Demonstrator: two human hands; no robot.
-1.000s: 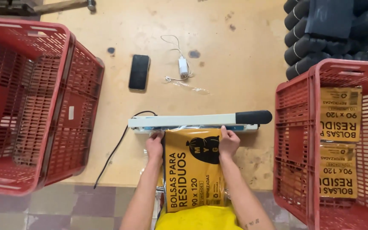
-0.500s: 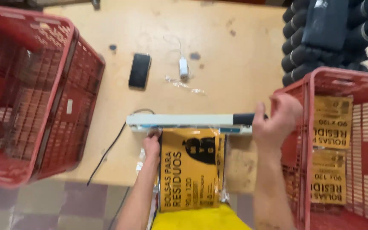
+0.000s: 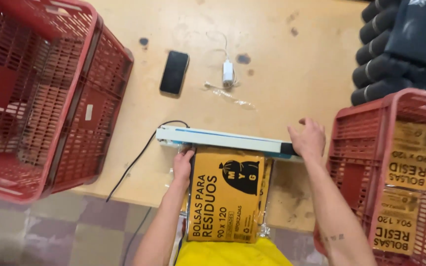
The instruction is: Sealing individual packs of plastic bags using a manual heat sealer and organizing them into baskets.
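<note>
Left hand (image 3: 182,166) pins the yellow packet (image 3: 225,194) flat with its top edge under the white sealer bar (image 3: 223,140), while the right hand (image 3: 309,139), fingers loosely spread, presses down on the bar's dark handle end.

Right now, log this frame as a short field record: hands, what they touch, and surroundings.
left hand: grips the top left corner of the yellow-orange printed plastic packet
right hand: rests on the black handle end of the long white bar sealer
packet: top edge under the sealer bar
table: black phone, white charger
sides: red plastic crate left; another right, holding similar packets
</note>
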